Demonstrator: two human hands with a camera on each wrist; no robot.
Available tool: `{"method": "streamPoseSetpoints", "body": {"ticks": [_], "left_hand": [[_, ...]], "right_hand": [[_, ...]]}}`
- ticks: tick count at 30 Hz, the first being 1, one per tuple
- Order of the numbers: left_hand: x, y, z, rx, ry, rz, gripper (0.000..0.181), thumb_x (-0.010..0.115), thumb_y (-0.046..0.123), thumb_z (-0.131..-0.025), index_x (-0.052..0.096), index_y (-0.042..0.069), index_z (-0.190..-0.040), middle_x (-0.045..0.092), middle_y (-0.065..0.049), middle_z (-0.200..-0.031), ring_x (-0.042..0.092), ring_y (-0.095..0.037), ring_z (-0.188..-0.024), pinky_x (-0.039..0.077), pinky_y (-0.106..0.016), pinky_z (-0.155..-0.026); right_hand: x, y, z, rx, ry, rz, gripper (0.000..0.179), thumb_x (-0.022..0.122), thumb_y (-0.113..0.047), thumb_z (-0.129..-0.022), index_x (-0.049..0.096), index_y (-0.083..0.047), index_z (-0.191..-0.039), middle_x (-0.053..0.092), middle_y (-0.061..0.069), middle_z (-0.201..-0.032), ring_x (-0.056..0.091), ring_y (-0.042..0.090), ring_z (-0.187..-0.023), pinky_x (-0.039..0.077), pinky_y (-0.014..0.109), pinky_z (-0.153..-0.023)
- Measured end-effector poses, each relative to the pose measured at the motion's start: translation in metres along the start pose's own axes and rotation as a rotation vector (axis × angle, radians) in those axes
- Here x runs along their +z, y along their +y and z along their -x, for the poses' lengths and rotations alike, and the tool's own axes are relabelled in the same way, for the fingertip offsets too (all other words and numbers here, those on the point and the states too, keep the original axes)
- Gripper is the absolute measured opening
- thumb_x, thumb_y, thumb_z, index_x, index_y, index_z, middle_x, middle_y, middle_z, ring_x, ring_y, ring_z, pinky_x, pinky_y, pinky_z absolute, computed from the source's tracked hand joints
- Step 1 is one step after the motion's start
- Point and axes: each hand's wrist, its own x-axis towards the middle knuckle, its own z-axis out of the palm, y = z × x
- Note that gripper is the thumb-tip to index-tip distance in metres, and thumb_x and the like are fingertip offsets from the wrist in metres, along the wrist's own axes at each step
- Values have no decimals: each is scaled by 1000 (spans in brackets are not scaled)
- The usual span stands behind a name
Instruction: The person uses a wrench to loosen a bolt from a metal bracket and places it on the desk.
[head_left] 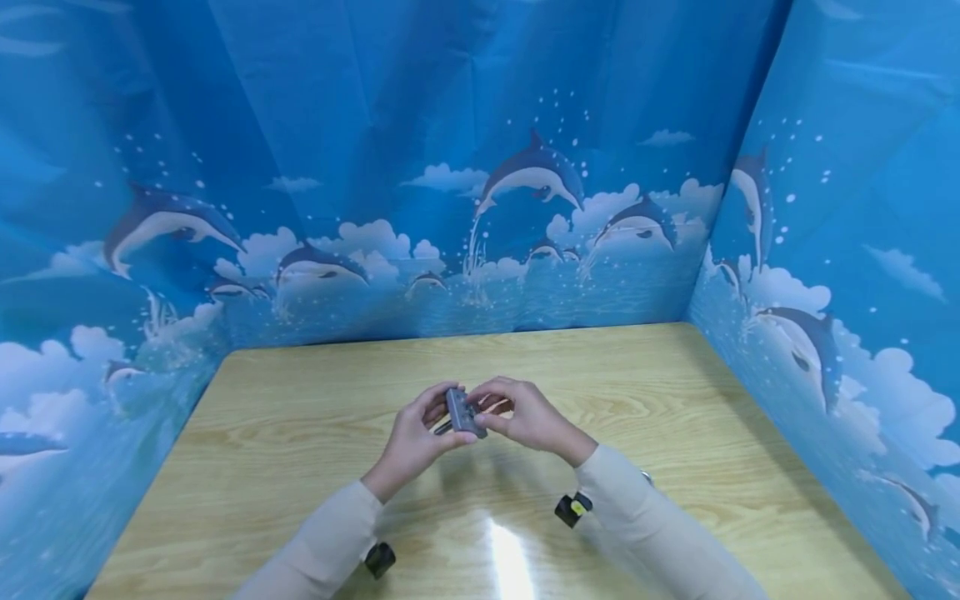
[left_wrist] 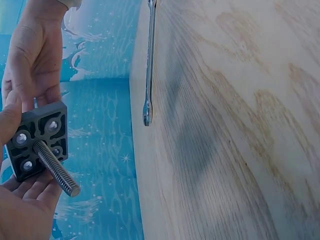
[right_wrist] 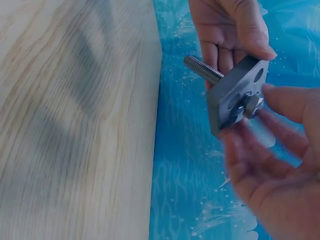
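My left hand [head_left: 422,427] grips a dark grey square plate [head_left: 459,412] by its edges, above the table. The plate has a round hole near each corner and ribs on one face. A threaded bolt [left_wrist: 57,169] runs through its middle, the shank sticking out on the ribbed side. On the flat side the hex head [right_wrist: 254,106] shows, with what looks like a washer under it. My right hand [head_left: 527,414] is at that head, thumb and fingers curled about it; the fingers are blurred in the right wrist view.
A metal wrench [left_wrist: 149,65] lies on the wood-grain table [head_left: 315,433], mostly hidden by the right sleeve in the head view. Blue dolphin-print sheets [head_left: 420,167] hang behind and at the sides. A black wrist camera [head_left: 573,508] sits below the right forearm.
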Motion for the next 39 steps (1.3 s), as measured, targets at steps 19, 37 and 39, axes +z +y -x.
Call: {"method": "streamPoseSetpoints", "body": {"ticks": [19,37,39], "left_hand": [[-1,12,6,61,-2,-55,69,77,9,-65,45,8,-126,50,-11,-125,50,-21,-113,42,-32,-95],[2,2,4,42,-8,-37,71,78,13,-63,45,11,-126,52,-9,-124,51,-20,-112,44,-26,-93],[2,1,3,35,-1,-47,71,79,14,-63,45,12,-126,52,-9,-124,51,-20,-112,44,-27,-93]], "right_hand": [[10,-4,-9,199,29,11,21,63,-34,-81,64,-15,-88,60,-2,-73,56,12,-64,51,24,-54],[6,4,-4,88,11,27,34,51,-44,-86,61,-17,-105,62,-5,-90,59,13,-81,52,25,-68],[7,5,-4,140,41,10,43,43,-52,-87,63,-15,-97,63,-1,-83,60,16,-75,52,25,-63]]}}
